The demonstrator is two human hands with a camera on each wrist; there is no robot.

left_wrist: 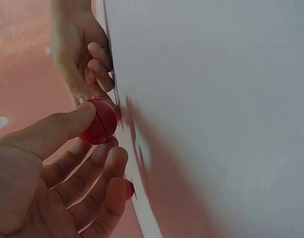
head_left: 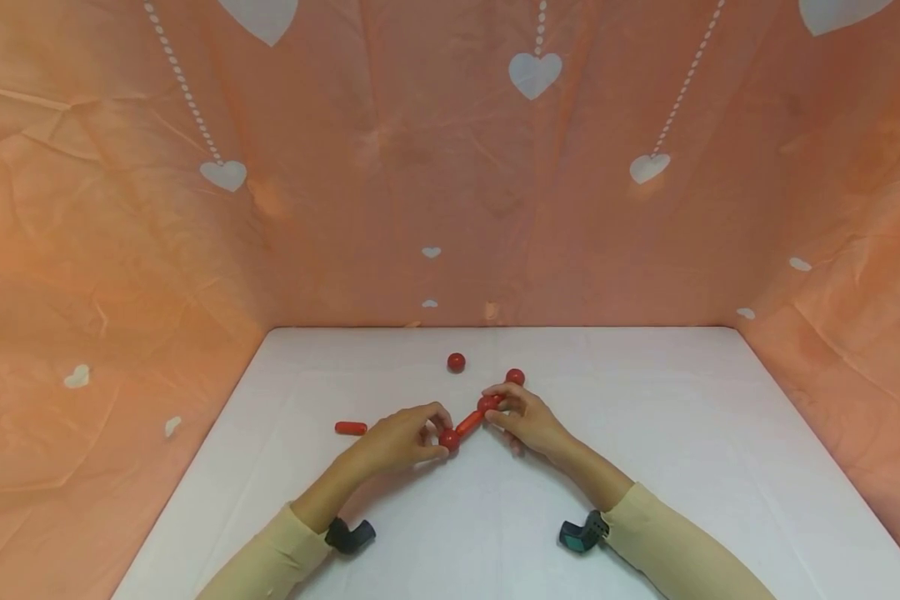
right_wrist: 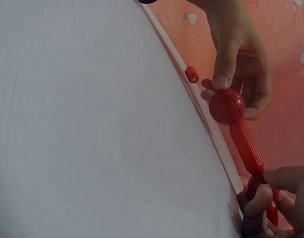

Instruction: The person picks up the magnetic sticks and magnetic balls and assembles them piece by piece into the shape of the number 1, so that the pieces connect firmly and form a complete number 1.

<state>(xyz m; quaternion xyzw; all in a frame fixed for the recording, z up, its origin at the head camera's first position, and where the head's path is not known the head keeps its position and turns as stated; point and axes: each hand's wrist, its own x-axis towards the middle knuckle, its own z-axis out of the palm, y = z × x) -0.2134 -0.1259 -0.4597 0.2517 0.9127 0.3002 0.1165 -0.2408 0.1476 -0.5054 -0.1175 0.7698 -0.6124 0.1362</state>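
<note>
While loose ball and loose rod lie nearby, left hand pinches end ball, right hand middle ball, both angled inward.

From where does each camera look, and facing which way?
Head: on the head, facing forward and down at the table; left hand, right hand, sleeves show.
Left wrist: worn there, facing its hand's ball; both hands show.
Right wrist: worn there, facing the stick between hands; both hands show.
Both wrist views share that ball.
</note>
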